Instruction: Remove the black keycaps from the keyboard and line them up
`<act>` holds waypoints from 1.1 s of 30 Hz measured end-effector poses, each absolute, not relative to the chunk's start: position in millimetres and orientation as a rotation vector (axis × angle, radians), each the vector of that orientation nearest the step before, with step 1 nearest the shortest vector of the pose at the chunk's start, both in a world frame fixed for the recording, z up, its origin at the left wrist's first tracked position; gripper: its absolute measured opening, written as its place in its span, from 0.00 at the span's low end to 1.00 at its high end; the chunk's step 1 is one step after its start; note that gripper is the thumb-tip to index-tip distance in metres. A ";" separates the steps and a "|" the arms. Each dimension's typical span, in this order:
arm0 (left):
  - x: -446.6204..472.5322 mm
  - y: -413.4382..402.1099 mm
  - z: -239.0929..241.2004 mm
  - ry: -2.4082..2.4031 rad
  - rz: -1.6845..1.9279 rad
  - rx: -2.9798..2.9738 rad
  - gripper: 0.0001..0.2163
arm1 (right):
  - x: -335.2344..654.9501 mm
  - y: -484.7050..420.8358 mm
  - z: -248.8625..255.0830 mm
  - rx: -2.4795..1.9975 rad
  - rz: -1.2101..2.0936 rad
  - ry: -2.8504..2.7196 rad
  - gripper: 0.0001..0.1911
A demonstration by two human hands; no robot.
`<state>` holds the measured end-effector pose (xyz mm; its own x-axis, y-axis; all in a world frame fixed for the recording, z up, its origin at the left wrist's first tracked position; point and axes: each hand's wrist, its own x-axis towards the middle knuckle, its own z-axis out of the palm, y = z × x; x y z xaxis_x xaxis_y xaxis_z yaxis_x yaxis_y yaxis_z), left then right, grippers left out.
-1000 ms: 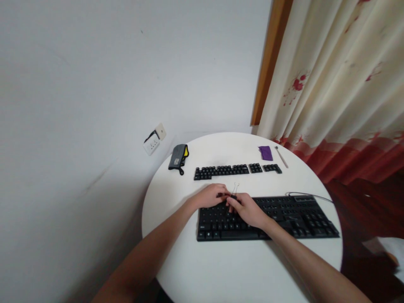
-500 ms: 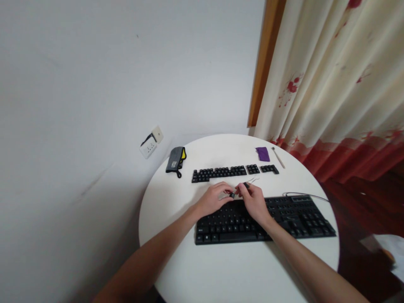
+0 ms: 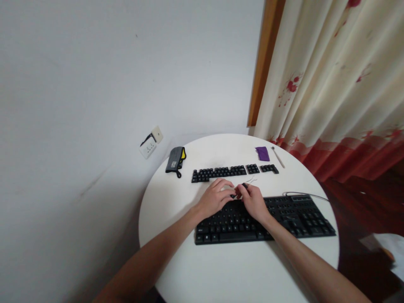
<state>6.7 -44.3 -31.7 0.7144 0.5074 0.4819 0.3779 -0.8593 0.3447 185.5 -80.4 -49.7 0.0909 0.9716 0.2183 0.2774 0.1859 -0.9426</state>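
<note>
Above the back edge of a black keyboard (image 3: 240, 236), my two hands meet. Between the fingertips of my left hand (image 3: 215, 197) is a small black keycap (image 3: 232, 196), partly covered by the fingers. My right hand (image 3: 252, 200) is closed around a wire keycap puller; its black handle (image 3: 245, 185) shows at the fingers, and thin bent wires (image 3: 252, 180) stick out beyond it. The fingertips of both hands almost touch near the keycap. Part of the keyboard's upper rows lies bare of caps or under my hands.
Loose black keycaps (image 3: 221, 172) stand in grouped rows behind the hands on the round white table (image 3: 202, 269). A grey pouch (image 3: 175, 160) lies at left. Toward the back right are a purple cloth (image 3: 262, 153) and a thin brush (image 3: 278, 158). A cable (image 3: 312, 195) trails off right.
My left hand's fingers have shifted slightly and now cover more of the keycap. The right hand stays almost in place with the puller.
</note>
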 end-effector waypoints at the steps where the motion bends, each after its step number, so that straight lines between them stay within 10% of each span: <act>1: 6.7 -44.9 -31.9 0.682 0.862 2.697 0.06 | 185.4 -80.7 -49.5 -1.302 0.829 -1.402 0.21; 33: -36.9 18.3 -59.3 1.549 0.857 2.545 0.16 | 182.1 -80.9 -55.5 -1.303 0.929 -1.386 0.22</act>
